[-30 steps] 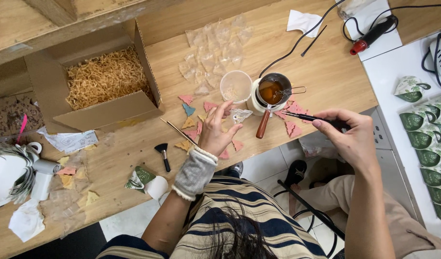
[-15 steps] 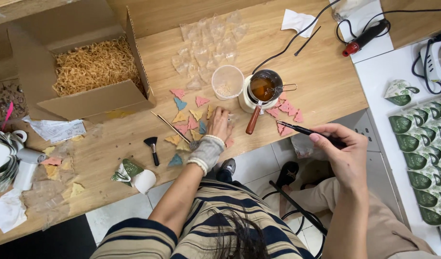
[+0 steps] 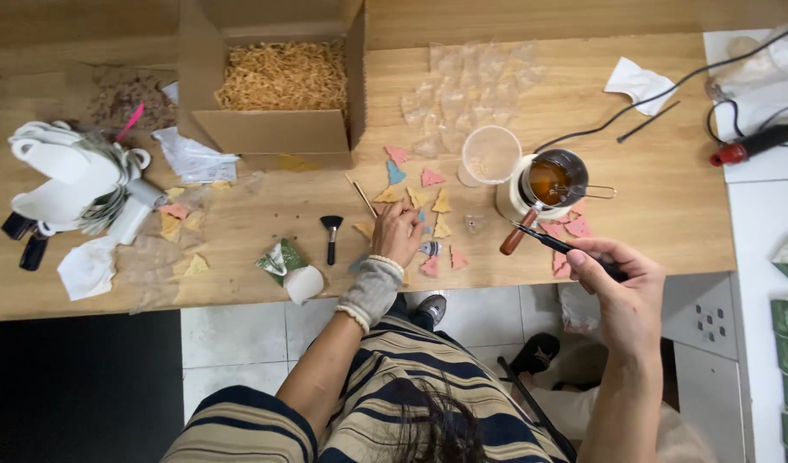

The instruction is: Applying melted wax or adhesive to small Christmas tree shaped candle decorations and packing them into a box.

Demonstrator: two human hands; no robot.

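Two bare hands work over a wooden table (image 3: 634,163). The right hand (image 3: 621,287) pinches a thin black brush (image 3: 565,247) between thumb and fingers, closed around the handle, with the tip pointing left toward the table edge. The left hand (image 3: 398,233), a pale knitted cuff (image 3: 371,291) on its wrist, rests on the tabletop with fingers loosely spread and bent, fingertips touching small triangular coloured pieces (image 3: 434,225) in pink, yellow and blue that lie scattered around it.

Just beside the brush tip stands a small metal pot (image 3: 555,178) with a reddish wooden handle, holding amber liquid. Touching its left side is a clear plastic cup (image 3: 490,154); what is in it cannot be made out. Clear plastic wrappers (image 3: 462,94) lie behind them. Farther left, an open cardboard box (image 3: 274,129) is filled with straw-coloured shredded filling. A small black brush (image 3: 331,236) lies near the left hand.
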